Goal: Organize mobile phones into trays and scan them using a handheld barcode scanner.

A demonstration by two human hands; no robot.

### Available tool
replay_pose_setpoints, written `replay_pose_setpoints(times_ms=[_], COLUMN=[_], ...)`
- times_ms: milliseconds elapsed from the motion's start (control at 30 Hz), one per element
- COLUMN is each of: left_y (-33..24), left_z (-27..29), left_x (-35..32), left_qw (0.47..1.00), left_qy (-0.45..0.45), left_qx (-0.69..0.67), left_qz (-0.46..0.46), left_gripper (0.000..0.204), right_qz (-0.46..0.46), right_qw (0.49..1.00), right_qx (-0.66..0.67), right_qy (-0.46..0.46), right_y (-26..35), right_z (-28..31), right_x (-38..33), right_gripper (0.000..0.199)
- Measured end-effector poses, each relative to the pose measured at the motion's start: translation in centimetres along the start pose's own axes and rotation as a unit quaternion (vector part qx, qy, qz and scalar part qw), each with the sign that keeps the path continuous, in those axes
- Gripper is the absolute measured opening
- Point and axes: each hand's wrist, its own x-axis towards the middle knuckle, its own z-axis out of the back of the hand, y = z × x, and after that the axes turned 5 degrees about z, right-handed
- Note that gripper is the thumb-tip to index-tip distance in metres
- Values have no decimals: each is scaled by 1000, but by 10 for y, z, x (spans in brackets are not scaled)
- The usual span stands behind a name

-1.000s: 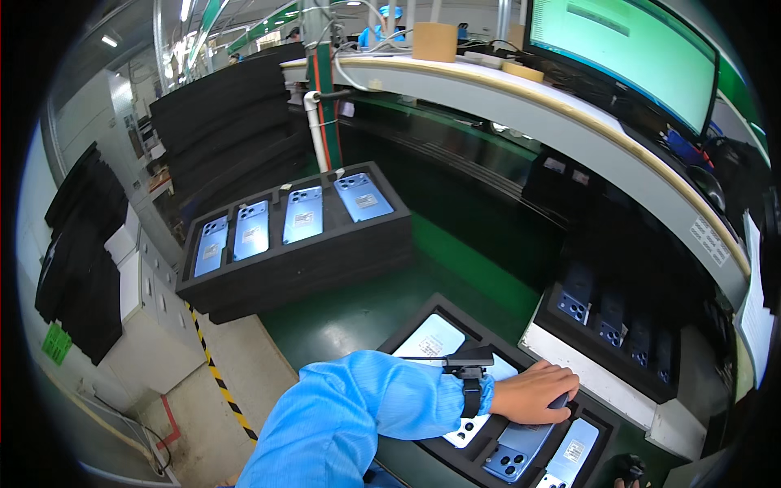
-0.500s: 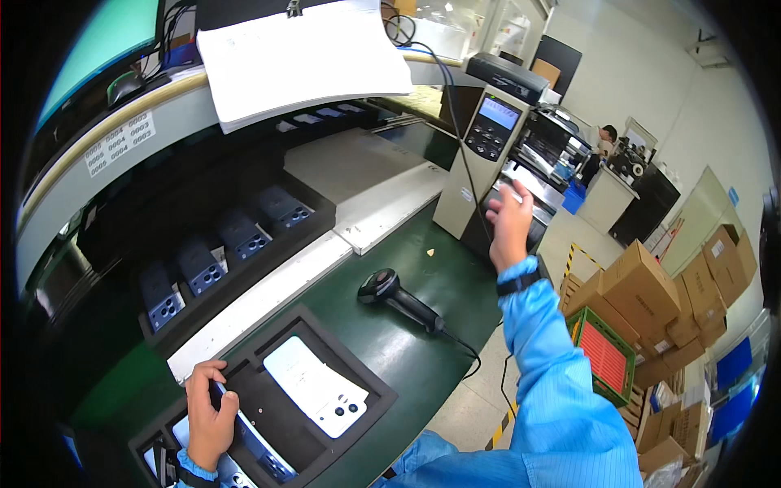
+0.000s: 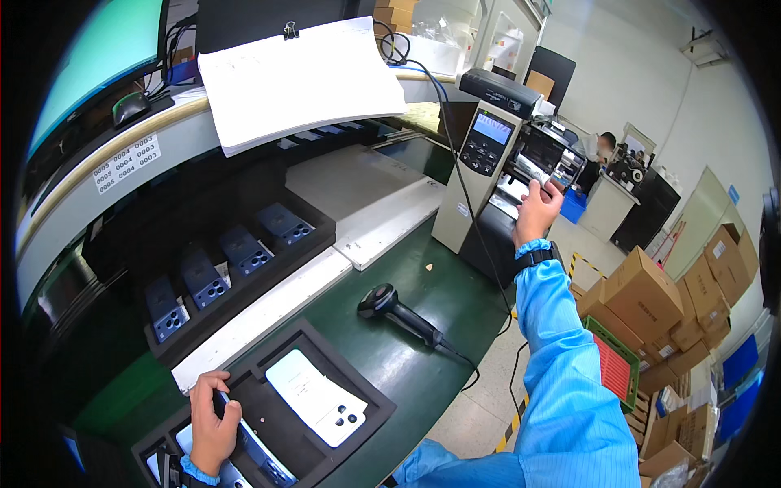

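My left hand (image 3: 213, 424) is closed on the edge of a blue smartphone (image 3: 264, 449), tilted on its side in a black foam tray (image 3: 370, 404). In the same tray lies a phone with a white sheet over its back (image 3: 313, 397), its camera lenses showing. Part of another phone shows beside my left wrist. My right hand (image 3: 537, 213) reaches to the front of a label printer (image 3: 480, 175), thumb and fingers drawn together near its opening; what they pinch is too small to make out. A black barcode scanner (image 3: 403, 315) rests on the green bench between my hands.
Beyond a white rail (image 3: 268, 305), another dark tray holds several blue phones (image 3: 244, 248). A clipped stack of paper (image 3: 301, 85) overhangs the back shelf by a monitor (image 3: 98, 69). The scanner cable runs off the bench edge. Cardboard boxes (image 3: 634, 293) and a crate (image 3: 614, 366) stand right; a person is farther off.
My right hand has moved right and slightly down along the printer's front, and its fingers have drawn together. My left hand still holds the tilted phone. The view has shifted slightly.
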Motion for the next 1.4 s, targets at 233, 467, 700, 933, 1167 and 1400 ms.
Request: replay_pose_setpoints(times_ms=[233, 467, 700, 933, 1167, 1400], left_y=[0, 1, 1, -2, 11, 21], left_z=[-3, 0, -2, -2, 8, 11], left_x=[4, 1, 1, 3, -3, 6], left_qw=[1000, 1000, 1000, 1000, 1000, 990], left_qy=[-2, -2, 3, 10, -8, 51], left_qx=[-8, 1, -14, -16, 1, -126], left_qz=[-1, -7, -6, -4, -21, -37], left_gripper=[29, 27, 25, 25, 28, 20], right_qz=[-111, -304, -280, -140, -404, -225], right_qw=[993, 917, 934, 988, 789, 315], right_qx=[24, 234, 184, 18, 41, -62], right_qy=[45, 106, 122, 60, 461, 920], right_y=[7, 21, -1, -4, 98, 199], right_z=[3, -3, -26, -17, 22, 1], right_x=[22, 7, -13, 7, -211, -341], right_gripper=[20, 35, 21, 6, 18, 29])
